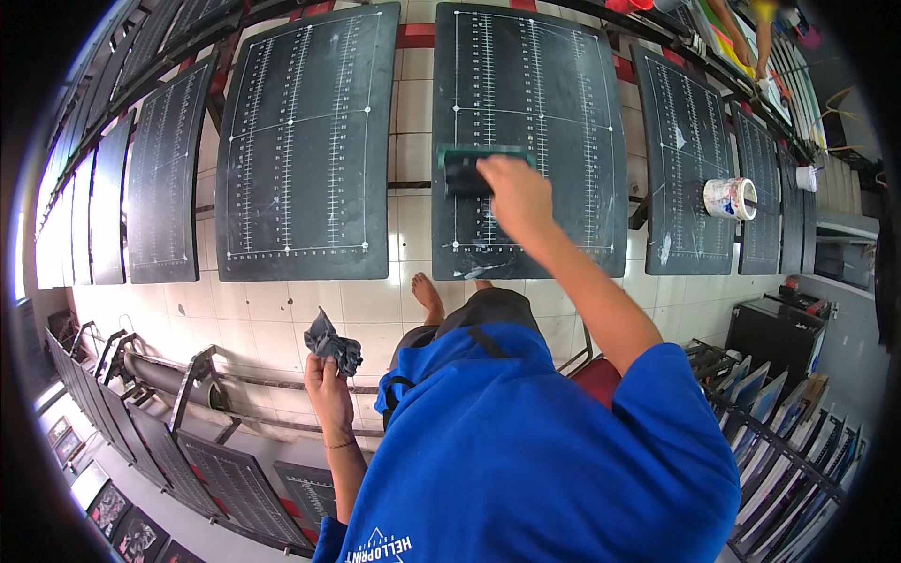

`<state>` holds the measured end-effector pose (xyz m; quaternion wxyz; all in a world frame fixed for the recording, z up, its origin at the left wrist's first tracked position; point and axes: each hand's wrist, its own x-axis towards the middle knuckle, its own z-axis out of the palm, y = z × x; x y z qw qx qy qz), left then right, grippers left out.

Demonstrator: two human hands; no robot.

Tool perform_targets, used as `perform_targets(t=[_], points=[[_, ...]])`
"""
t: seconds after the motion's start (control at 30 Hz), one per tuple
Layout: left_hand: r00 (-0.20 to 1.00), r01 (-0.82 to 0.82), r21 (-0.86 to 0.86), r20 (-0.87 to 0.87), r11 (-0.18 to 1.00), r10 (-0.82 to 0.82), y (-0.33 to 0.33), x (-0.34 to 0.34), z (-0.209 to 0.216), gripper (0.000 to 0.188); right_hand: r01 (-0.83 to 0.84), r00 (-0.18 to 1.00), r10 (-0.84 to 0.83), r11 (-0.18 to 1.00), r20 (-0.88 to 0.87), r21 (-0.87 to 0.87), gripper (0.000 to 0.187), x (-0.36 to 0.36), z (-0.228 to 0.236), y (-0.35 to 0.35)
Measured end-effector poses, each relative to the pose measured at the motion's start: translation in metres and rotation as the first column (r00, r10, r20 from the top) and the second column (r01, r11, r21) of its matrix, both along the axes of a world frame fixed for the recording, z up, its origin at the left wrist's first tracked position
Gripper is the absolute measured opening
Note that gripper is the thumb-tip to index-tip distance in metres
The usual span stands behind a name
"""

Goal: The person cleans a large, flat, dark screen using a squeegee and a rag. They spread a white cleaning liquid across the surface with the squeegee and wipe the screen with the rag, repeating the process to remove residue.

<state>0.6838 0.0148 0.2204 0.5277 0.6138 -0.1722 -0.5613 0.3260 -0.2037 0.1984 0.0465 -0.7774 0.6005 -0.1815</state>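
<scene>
My right hand (519, 195) is closed on a black squeegee (464, 176) with a green edge along its far side. The squeegee lies across a dark printing board (577, 188) marked with white ruler lines, over its left and middle part. Whether its edge presses on the board is hard to tell, as the tool is a little blurred. Off to the lower left, my left hand (328, 380) pinches a crumpled dark grey rag (330, 345) above the tiled floor. Pale smears show on the board's near edge.
A similar board (319, 188) stands to the left, others farther along both sides. A white paint-stained tub (728, 199) rests on a board at the right. Another person's hands (751, 52) show at the top right. Frames fill a rack (788, 460) at the lower right.
</scene>
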Motion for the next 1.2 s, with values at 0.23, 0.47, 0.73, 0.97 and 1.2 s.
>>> perform_targets(t=[0.23, 0.47, 0.73, 0.97, 1.2], points=[[0.999, 0.031, 0.030, 0.026, 0.999, -0.032, 0.013, 0.016, 0.016, 0.017, -0.140, 0.987, 0.144, 0.988, -0.066, 0.069, 0.038, 0.024, 0.014, 0.129], [0.992, 0.109, 0.046, 0.057, 0.993, -0.111, 0.007, 0.015, 0.034, 0.018, -0.129, 0.989, 0.140, 0.974, -0.046, 0.184, 0.033, 0.026, 0.029, 0.162], [0.986, 0.129, 0.022, 0.101, 0.991, -0.130, 0.007, 0.017, 0.030, 0.017, 0.134, 0.967, -0.205, 0.913, 0.149, 0.385, 0.041, -0.066, 0.065, 0.096], [0.985, 0.081, 0.018, 0.154, 0.997, -0.083, -0.007, -0.025, 0.030, 0.013, 0.330, 0.943, -0.331, 0.943, 0.035, 0.044, 0.036, -0.174, 0.062, -0.069], [0.984, -0.003, 0.078, 0.179, 0.997, -0.012, 0.001, -0.061, 0.024, 0.013, -0.043, 0.999, 0.038, 0.974, -0.026, -0.221, 0.031, -0.199, 0.037, -0.227]])
